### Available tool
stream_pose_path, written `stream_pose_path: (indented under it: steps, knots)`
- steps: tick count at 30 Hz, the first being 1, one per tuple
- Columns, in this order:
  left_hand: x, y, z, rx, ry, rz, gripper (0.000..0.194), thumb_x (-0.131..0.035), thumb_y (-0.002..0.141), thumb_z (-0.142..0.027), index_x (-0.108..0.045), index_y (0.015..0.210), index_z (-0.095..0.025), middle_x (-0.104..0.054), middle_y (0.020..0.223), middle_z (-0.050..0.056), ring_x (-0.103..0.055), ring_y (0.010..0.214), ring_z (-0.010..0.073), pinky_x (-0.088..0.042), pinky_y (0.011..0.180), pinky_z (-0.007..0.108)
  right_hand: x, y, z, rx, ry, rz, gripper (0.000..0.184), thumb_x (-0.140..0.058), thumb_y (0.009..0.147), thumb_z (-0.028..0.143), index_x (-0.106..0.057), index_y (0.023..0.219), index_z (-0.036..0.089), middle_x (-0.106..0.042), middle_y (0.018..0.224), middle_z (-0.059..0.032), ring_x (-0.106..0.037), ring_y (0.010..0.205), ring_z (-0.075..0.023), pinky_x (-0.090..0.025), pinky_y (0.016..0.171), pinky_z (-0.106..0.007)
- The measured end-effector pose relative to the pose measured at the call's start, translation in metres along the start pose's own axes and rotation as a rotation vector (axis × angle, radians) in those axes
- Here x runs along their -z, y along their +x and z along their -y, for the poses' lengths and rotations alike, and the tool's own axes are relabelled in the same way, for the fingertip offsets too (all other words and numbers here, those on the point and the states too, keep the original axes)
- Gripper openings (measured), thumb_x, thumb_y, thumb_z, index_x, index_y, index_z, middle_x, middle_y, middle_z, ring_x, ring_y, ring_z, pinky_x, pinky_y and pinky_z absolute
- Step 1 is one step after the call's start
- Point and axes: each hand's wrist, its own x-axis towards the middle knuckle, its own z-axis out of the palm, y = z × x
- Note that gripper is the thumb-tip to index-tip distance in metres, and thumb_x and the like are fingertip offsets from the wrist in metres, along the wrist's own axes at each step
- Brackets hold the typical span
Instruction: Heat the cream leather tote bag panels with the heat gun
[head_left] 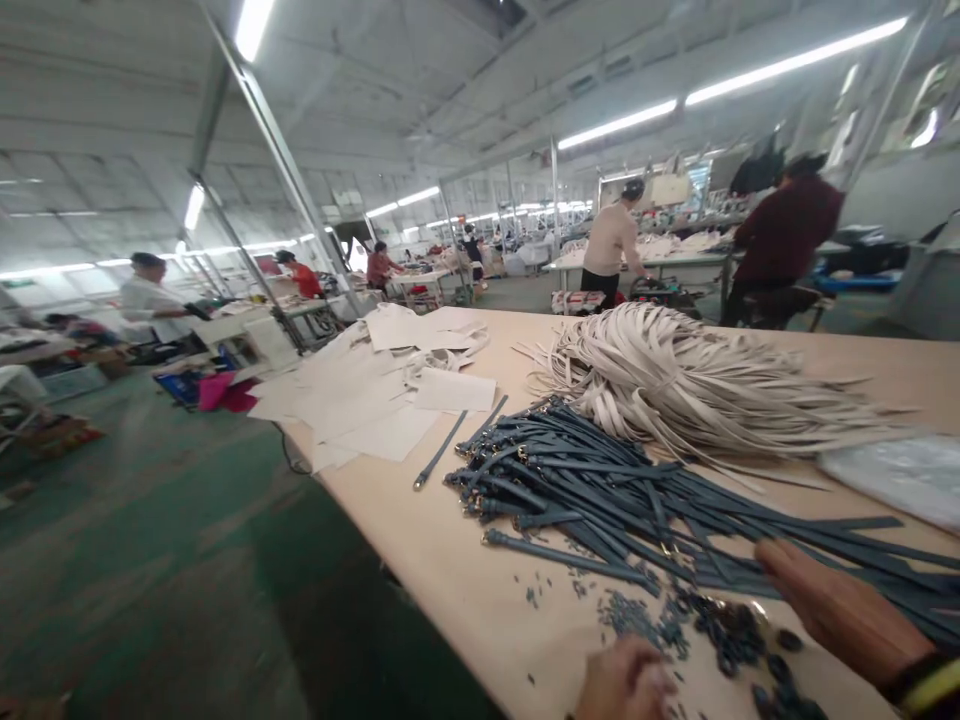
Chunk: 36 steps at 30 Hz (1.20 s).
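Observation:
My left hand (pixel 626 680) is at the bottom edge, partly cut off. Motion smears its curled fingers, so I cannot tell whether they hold anything. Beside it lies a scatter of tiny dark blue-grey scraps (pixel 637 615). My right hand (pixel 840 605) reaches in from the right with fingers stretched out, over the ends of the straps; nothing shows in it. Dark blue-grey straps (pixel 570 480) with gold-coloured metal fittings at their ends lie in a large pile just ahead. Small dark ring-like pieces (pixel 727 630) sit between the two hands.
A big bundle of beige strips (pixel 675 380) lies behind the straps. Flat pale sheets (pixel 352 390) cover the table's far left corner. Clear plastic (pixel 900 475) is at right. The table edge (pixel 405 575) drops to a green floor. Several people work at other tables.

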Motion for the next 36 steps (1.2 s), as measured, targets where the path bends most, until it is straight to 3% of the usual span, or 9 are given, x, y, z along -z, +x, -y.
stream_pose_path:
  steps: [3, 6, 9, 12, 16, 23, 31, 36]
  knots:
    - [-0.012, 0.011, -0.026, -0.003, -0.179, -0.086, 0.04, -0.05, 0.075, -0.047, -0.05, 0.096, -0.013, -0.06, 0.086, 0.007, -0.057, 0.059, 0.0099, -0.044, 0.045, 0.02, 0.058, -0.004, 0.057, -0.015, -0.03, 0.154, 0.016, -0.036, 0.076, 0.012, -0.048, 0.076, 0.021, -0.056, 0.074, -0.0049, -0.053, 0.054, -0.0172, -0.038, 0.048, -0.028]
    - [-0.029, 0.015, -0.042, 0.003, -0.377, -0.062, 0.036, -0.055, 0.072, -0.046, -0.05, 0.082, -0.012, -0.059, 0.075, 0.005, -0.055, 0.054, 0.0081, -0.043, 0.043, 0.017, 0.076, -0.02, 0.09, -0.04, 0.218, 0.259, 0.008, -0.04, 0.078, 0.014, -0.043, 0.074, 0.021, -0.053, 0.068, -0.0008, -0.051, 0.06, -0.015, -0.038, 0.056, -0.026]
    - [-0.043, 0.01, -0.036, 0.086, -0.459, -0.088, 0.034, -0.058, 0.069, -0.045, -0.047, 0.069, -0.013, -0.055, 0.06, -0.001, -0.05, 0.044, 0.0047, -0.038, 0.036, 0.014, 0.057, -0.051, 0.095, -0.225, 0.601, 0.384, 0.006, -0.044, 0.078, 0.017, -0.042, 0.073, 0.02, -0.051, 0.059, 0.0027, -0.048, 0.052, -0.0118, -0.039, 0.049, -0.023]
    - [-0.052, 0.001, -0.022, 0.195, -0.505, -0.091, 0.032, -0.059, 0.068, -0.043, -0.044, 0.068, -0.014, -0.053, 0.058, -0.004, -0.047, 0.041, 0.0027, -0.034, 0.033, 0.011, 0.029, -0.085, 0.088, -0.478, 0.995, 0.492, 0.009, -0.046, 0.078, 0.026, -0.04, 0.075, 0.02, -0.049, 0.054, 0.0051, -0.045, 0.042, -0.0097, -0.036, 0.036, -0.019]
    - [-0.059, -0.005, -0.011, 0.266, -0.506, -0.111, 0.031, -0.062, 0.066, -0.037, -0.039, 0.067, -0.016, -0.051, 0.054, -0.007, -0.045, 0.038, 0.0017, -0.032, 0.032, 0.01, 0.006, -0.108, 0.083, -0.57, 1.26, 0.48, 0.02, -0.054, 0.075, 0.035, -0.042, 0.074, 0.02, -0.05, 0.05, 0.0061, -0.043, 0.038, -0.0078, -0.036, 0.034, -0.018]
    - [-0.066, -0.006, -0.006, 0.246, -0.384, -0.118, 0.029, -0.059, 0.066, -0.037, -0.037, 0.068, -0.017, -0.052, 0.051, -0.007, -0.048, 0.036, 0.0048, -0.036, 0.032, 0.013, -0.004, -0.116, 0.086, -0.642, 1.43, 0.412, 0.025, -0.059, 0.072, 0.037, -0.048, 0.077, 0.016, -0.062, 0.069, -0.0005, -0.054, 0.047, -0.0079, -0.04, 0.042, -0.019]
    - [-0.076, -0.007, -0.004, 0.25, -0.333, -0.029, 0.031, -0.059, 0.066, -0.039, -0.038, 0.066, -0.017, -0.052, 0.047, -0.006, -0.049, 0.036, 0.0059, -0.037, 0.032, 0.013, -0.01, -0.108, 0.095, -0.701, 1.485, 0.331, 0.025, -0.058, 0.072, 0.037, -0.051, 0.076, 0.014, -0.063, 0.065, -0.0012, -0.053, 0.045, -0.0076, -0.041, 0.041, -0.018]
    - [-0.081, -0.006, -0.005, 0.309, -0.382, 0.032, 0.031, -0.06, 0.066, -0.038, -0.038, 0.067, -0.017, -0.052, 0.046, -0.006, -0.05, 0.037, 0.0059, -0.038, 0.033, 0.013, -0.016, -0.102, 0.097, -0.72, 1.498, 0.242, 0.022, -0.058, 0.072, 0.035, -0.05, 0.073, 0.014, -0.061, 0.062, 0.0008, -0.048, 0.039, -0.0047, -0.033, 0.032, -0.013]
